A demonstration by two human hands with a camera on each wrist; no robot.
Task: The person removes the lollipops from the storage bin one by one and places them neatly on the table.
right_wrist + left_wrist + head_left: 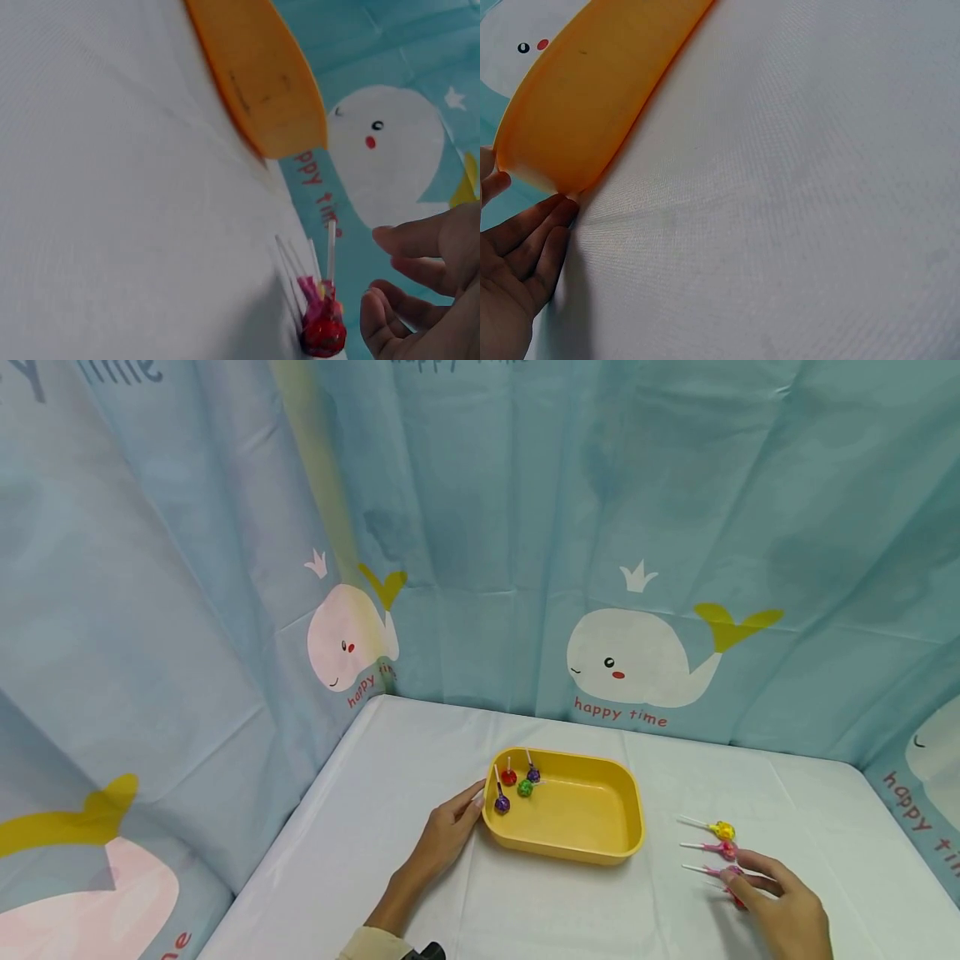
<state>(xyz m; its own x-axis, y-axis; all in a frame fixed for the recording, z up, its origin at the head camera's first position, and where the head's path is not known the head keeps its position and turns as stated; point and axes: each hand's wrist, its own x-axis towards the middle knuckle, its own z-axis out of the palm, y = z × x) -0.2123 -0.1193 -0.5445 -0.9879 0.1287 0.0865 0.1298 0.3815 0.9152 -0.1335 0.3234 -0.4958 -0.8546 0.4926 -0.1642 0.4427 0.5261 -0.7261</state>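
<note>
The work looks roughly half done, judging by the count: four lollipops lie in the yellow tray [588,810] and four more wait outside it on the white counter [562,902]. Inside, a red lollipop [508,777], a green lollipop [525,788] and two purple lollipops [502,805] cluster at the tray's left end, leaving the middle and right of its floor bare. Outside, to the right of the tray, the yellow lollipop [723,831], the pink lollipop [725,850], the mauve-pink lollipop [717,871] and the nearest red one [324,336] sit in a loose row, sticks pointing towards the tray. The right hand [789,906] reaches over the near end of that row; its grip is released, with thumb and fingers parted just beside the nearest red head in the right wrist view. The left hand [442,837] rests straight-fingered against the outside of the tray's left end, its grip touching rather than clenched. A bare strip of counter between row and tray gives a clear sideways path, the tray's low rim being the only edge to clear. Behind the tray, the counter runs back to the whale-print curtain [480,527]; its left and right edges are well apart from the lollipops.
</note>
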